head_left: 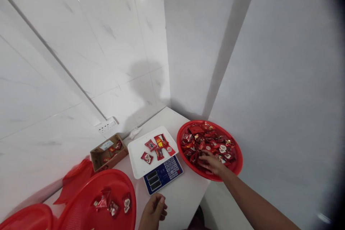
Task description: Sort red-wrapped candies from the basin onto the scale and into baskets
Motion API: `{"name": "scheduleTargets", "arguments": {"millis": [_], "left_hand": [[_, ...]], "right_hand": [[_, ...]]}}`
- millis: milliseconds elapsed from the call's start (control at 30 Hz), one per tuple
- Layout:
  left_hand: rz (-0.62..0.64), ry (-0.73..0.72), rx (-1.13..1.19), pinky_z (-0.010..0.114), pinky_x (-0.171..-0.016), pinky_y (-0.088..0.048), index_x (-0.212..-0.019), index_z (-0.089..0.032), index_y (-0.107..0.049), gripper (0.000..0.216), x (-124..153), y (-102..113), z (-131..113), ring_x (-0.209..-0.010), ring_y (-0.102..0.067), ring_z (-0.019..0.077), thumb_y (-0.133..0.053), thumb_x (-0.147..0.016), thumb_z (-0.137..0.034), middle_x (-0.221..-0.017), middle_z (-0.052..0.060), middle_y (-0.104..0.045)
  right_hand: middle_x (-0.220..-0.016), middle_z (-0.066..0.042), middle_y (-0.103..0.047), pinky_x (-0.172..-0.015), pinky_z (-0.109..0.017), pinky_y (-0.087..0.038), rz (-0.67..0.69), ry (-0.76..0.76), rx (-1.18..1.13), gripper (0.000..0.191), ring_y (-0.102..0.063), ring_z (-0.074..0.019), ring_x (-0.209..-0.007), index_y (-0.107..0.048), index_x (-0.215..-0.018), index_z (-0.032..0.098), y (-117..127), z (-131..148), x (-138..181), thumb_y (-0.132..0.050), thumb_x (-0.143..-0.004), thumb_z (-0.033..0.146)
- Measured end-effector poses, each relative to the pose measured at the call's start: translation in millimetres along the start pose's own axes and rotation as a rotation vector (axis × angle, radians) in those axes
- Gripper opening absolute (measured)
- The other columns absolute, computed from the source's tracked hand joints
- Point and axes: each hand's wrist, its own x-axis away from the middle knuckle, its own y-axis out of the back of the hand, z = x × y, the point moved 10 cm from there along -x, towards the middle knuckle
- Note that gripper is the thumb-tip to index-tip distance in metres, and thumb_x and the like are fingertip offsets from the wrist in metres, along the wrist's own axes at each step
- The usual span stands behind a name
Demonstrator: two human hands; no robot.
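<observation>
My right hand [211, 162] reaches into a round red basket [239, 158] on the right. Its fingers are apart and touch the red-wrapped candies [212, 143] heaped there; I see none clearly gripped. My left hand [154, 211] is at the bottom centre, in front of the scale, fingers loosely bent and nothing visible in them. Between the hands stands a digital scale [164, 174] with a blue keypad panel. Its white tray [137, 151] carries several small red packets [159, 148], lying apart or partly overlapping.
Left of the scale is an open cardboard box [97, 163] with some red packets inside. Another red basket [81, 201] holds a few packets, beside a further red basket [29, 219] and a red plastic bag [78, 176]. Walls border the white table [185, 194]; a power socket [107, 125] sits behind.
</observation>
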Motion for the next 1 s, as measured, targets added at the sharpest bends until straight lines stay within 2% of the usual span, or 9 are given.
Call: {"name": "scheduleTargets", "arguments": {"millis": [167,267,367,533,733,833,1000], "left_hand": [[0.035,0.006,-0.017,0.026,-0.056,-0.039,-0.076,-0.018,-0.054,0.047,4.1,-2.3,-3.1,-0.058,-0.052,0.0122,-0.057,-0.062,-0.062,-0.064,-0.002,-0.055],[0.034,0.015,-0.031,0.026,-0.057,-0.039,-0.077,-0.018,-0.055,0.044,4.8,-3.7,-5.5,-0.059,-0.053,0.0124,-0.058,-0.063,-0.06,-0.065,-0.002,-0.056],[0.034,0.002,-0.031,0.025,-0.057,-0.039,-0.078,-0.018,-0.055,0.043,4.3,-5.2,-10.2,-0.059,-0.053,0.0123,-0.057,-0.064,-0.059,-0.066,-0.002,-0.055],[0.025,-0.005,-0.042,0.025,-0.058,-0.04,-0.078,-0.018,-0.056,0.041,6.4,-1.5,-16.2,-0.061,-0.053,0.012,-0.056,-0.067,-0.057,-0.067,-0.002,-0.055],[0.016,-0.005,-0.037,0.025,-0.059,-0.04,-0.08,-0.018,-0.056,0.039,7.9,5.2,-18.0,-0.062,-0.053,0.0124,-0.056,-0.068,-0.056,-0.068,-0.001,-0.056],[0.007,-0.003,-0.036,0.025,-0.059,-0.04,-0.08,-0.018,-0.056,0.042,6.5,6.9,-17.0,-0.062,-0.053,0.0122,-0.056,-0.067,-0.057,-0.068,-0.001,-0.056],[-0.005,0.008,-0.05,0.025,-0.058,-0.041,-0.08,-0.018,-0.057,0.044,4.7,8.6,-17.1,-0.061,-0.053,0.0123,-0.056,-0.065,-0.059,-0.068,0.0,-0.057]], "right_hand": [[-0.075,0.005,-0.058,-0.068,-0.028,-0.057,0.005,0.088,-0.274,0.034,-0.06,-0.0116,-0.072,-0.053,-0.085,0.026,-7.3,46.6,2.6,-0.065,-0.06,0.008],[-0.08,0.006,-0.059,-0.072,-0.028,-0.056,0.034,0.165,-0.319,0.029,-0.059,-0.0111,-0.078,-0.054,-0.086,0.027,-12.0,76.4,2.5,-0.066,-0.064,0.013],[-0.088,0.005,-0.06,-0.075,-0.032,-0.055,0.058,0.194,-0.292,0.022,-0.059,-0.0115,-0.081,-0.055,-0.087,0.029,-14.8,93.7,2.7,-0.064,-0.068,0.021],[-0.096,0.003,-0.061,-0.074,-0.035,-0.054,0.006,0.274,-0.14,0.031,-0.06,-0.0148,-0.085,-0.052,-0.099,0.031,-2.6,100.4,-3.2,-0.059,-0.07,0.025],[-0.107,-0.005,-0.058,-0.08,-0.036,-0.054,-0.073,0.384,0.088,0.042,-0.058,-0.0215,-0.098,-0.043,-0.116,0.029,15.3,99.9,-11.3,-0.046,-0.076,0.042],[-0.106,-0.005,-0.057,-0.081,-0.037,-0.054,-0.071,0.36,0.085,0.044,-0.059,-0.0213,-0.096,-0.041,-0.119,0.029,15.6,96.3,-7.7,-0.045,-0.076,0.039],[-0.1,-0.001,-0.059,-0.078,-0.033,-0.055,0.004,0.315,-0.004,0.041,-0.061,-0.0161,-0.083,-0.046,-0.113,0.031,3.4,90.2,5.7,-0.054,-0.073,0.036]]}}
